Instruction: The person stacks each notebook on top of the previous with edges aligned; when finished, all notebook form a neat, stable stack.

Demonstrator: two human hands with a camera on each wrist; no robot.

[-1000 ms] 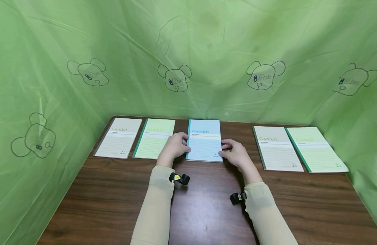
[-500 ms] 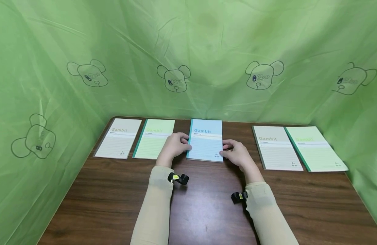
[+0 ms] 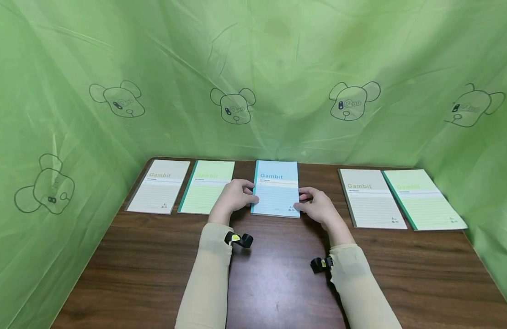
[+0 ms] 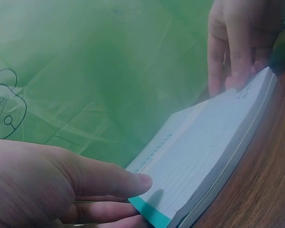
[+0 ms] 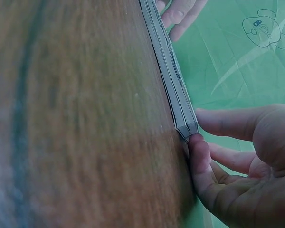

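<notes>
A blue notebook (image 3: 275,189) marked "Gambit" lies at the middle of the table's far side. Layered edges (image 5: 170,71) in the right wrist view look like more than one notebook stacked. My left hand (image 3: 236,196) holds its left side by the teal spine; in the left wrist view the thumb (image 4: 133,183) lies on the cover and the fingers are at the side, partly hidden. At the lower right corner, my right hand (image 3: 319,208) pinches the edge between thumb and fingers (image 5: 199,154).
To the left lie a grey notebook (image 3: 158,186) and a green notebook (image 3: 204,183), the latter partly behind my left hand. A second grey notebook (image 3: 372,198) and a second green one (image 3: 426,201) lie side by side at the right. Green curtain (image 3: 278,55) surrounds the brown table (image 3: 269,274).
The blue notebook has shifted slightly right, its top edge most, with both hands staying on it. The other notebooks have stayed in place.
</notes>
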